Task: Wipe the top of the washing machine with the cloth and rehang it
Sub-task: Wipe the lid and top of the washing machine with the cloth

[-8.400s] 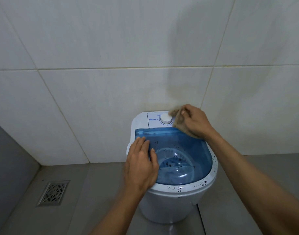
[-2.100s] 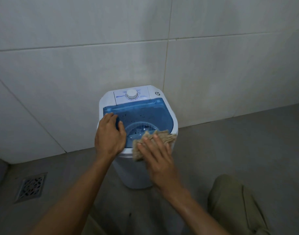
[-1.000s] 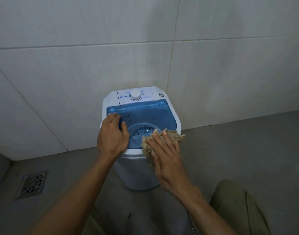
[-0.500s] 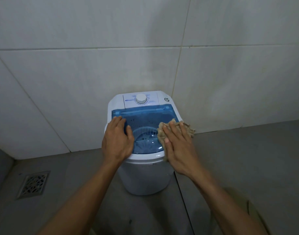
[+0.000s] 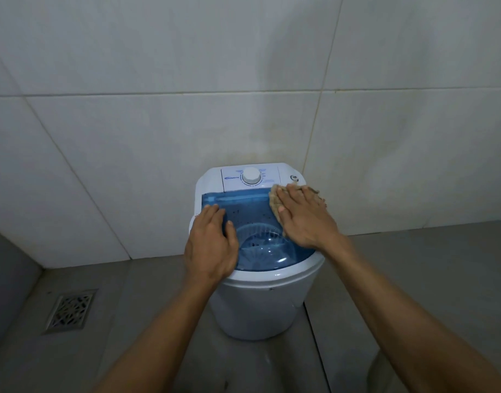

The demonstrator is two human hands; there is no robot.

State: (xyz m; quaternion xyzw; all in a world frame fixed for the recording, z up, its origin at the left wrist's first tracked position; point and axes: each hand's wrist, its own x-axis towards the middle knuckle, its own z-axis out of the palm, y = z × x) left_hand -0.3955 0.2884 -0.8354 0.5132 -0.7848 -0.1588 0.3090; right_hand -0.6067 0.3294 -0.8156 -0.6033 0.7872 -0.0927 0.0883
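Observation:
A small white washing machine (image 5: pixel 260 304) with a clear blue lid (image 5: pixel 252 211) stands against the tiled wall. Its white dial (image 5: pixel 251 175) sits on the back panel. My right hand (image 5: pixel 303 219) lies flat with straight fingers on a tan cloth (image 5: pixel 274 201), pressing it onto the lid's back right corner. Most of the cloth is hidden under the hand. My left hand (image 5: pixel 212 245) rests flat on the lid's left side, fingers straight.
A metal floor drain (image 5: pixel 70 310) is set in the grey floor at the lower left. The tiled wall (image 5: pixel 158 123) runs right behind the machine. Grey floor lies on both sides of the machine.
My right hand has slid the cloth from the lid's front right edge back along the right side to the back right corner. The left hand has stayed on the lid's left side.

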